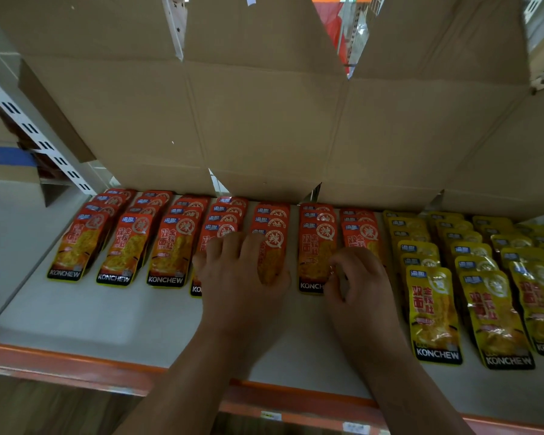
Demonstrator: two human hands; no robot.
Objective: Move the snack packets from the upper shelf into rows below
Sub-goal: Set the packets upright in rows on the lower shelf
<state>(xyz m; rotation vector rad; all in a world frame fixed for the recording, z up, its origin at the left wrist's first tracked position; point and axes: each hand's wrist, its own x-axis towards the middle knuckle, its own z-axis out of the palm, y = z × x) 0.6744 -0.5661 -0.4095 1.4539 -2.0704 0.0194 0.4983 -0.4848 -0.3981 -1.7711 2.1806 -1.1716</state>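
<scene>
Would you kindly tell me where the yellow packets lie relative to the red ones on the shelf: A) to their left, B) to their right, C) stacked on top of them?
B: the yellow packets fill the rows at the right end of the shelf, beside the red packets.

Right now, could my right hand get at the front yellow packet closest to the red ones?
Probably yes. The right hand sits just left of that yellow packet, which lies on top at its row's front with nothing between them.
</scene>
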